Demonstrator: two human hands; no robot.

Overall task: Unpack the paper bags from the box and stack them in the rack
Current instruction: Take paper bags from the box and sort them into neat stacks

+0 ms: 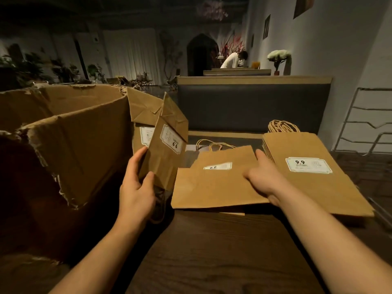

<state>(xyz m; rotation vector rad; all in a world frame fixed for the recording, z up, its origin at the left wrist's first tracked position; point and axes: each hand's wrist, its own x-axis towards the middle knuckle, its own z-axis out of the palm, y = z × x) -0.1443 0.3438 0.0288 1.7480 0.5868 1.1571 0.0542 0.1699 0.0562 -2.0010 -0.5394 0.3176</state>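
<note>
Mid-unpack, judging by the spread. Left hand (pixel 137 187) clamped on an upright paper bag (pixel 165 149) beside the torn box (pixel 74 134). Right hand (pixel 263 179) flat and spread, pressing a loose bag (pixel 214 185) on the surface (pixel 212 251). Beside it, a neat bag stack (pixel 307 166). Next: squaring up, then carrying right. Wire rack (pixel 364 124) well beyond, path open.

Head-worn, forward-down over table (pixel 212 251)
</note>
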